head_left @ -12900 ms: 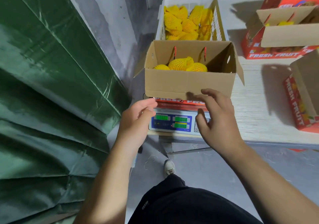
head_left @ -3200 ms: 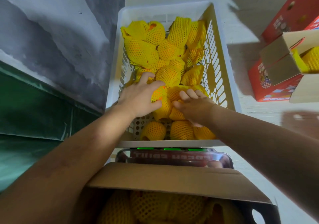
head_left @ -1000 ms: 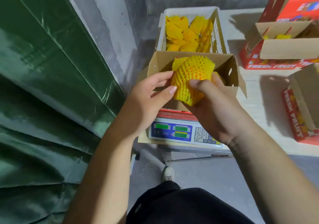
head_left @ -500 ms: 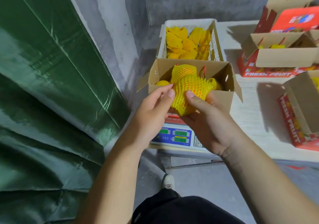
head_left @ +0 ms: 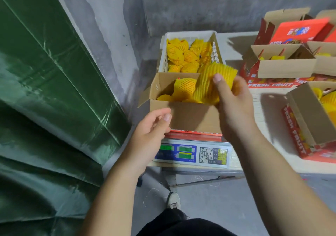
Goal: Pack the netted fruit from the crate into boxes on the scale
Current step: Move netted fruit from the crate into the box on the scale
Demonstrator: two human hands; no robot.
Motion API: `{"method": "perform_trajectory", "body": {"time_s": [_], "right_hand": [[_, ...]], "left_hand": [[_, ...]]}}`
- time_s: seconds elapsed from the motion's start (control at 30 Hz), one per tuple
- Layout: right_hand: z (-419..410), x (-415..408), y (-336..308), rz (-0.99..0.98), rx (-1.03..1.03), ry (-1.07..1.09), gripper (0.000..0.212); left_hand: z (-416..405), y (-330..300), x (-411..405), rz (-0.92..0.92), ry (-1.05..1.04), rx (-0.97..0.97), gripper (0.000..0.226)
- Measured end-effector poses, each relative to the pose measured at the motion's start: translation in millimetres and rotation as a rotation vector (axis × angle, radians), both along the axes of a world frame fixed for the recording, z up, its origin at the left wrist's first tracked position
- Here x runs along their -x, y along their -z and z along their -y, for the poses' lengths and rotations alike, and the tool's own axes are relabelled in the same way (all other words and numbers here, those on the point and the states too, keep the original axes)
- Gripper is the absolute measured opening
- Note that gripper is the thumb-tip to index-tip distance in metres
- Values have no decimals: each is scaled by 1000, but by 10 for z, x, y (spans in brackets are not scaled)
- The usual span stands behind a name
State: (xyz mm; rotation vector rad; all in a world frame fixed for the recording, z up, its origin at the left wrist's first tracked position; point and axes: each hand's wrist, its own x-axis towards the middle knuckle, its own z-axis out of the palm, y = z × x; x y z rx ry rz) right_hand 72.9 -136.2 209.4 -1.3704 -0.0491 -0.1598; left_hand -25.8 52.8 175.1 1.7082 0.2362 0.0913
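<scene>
Right hand (head_left: 234, 106) grips a netted fruit (head_left: 214, 83) over the scale's box (head_left: 189, 116); left hand (head_left: 151, 134) loosely curled; neighbouring cartons (head_left: 269, 85) read "FRESH FRUIT".

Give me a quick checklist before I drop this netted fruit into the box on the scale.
1. Grip: right hand holds the netted fruit with its thumb across the net: ok.
2. Position: fruit is over the right part of the open box: ok.
3. Flaps: box flaps stand open: ok.
4. Room: other netted fruit already lies inside on the left; free space under the held one: cannot tell.
5. Left hand holds nothing and sits beside the box's near wall, outside the opening: ok.
6. Scale display is lit, digits too blurred to read: cannot tell.
</scene>
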Motion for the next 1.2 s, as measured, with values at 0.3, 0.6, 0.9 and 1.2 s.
{"method": "perform_trajectory", "body": {"time_s": [0.3,0.6,0.9,1.2], "right_hand": [[118,157,410,151,1061,-44,73],[-27,505,490,148,780,-263,62],[-51,526,511,161,725,-380,50],[-470,417,480,194,644,-472,47]], "left_hand": [[-92,3,150,-87,-117,57,36],[-81,48,227,-84,-112,74,32],[-104,58,204,-77,-97,62,24],[-130,63,-118,-16,-52,169,21]]}}
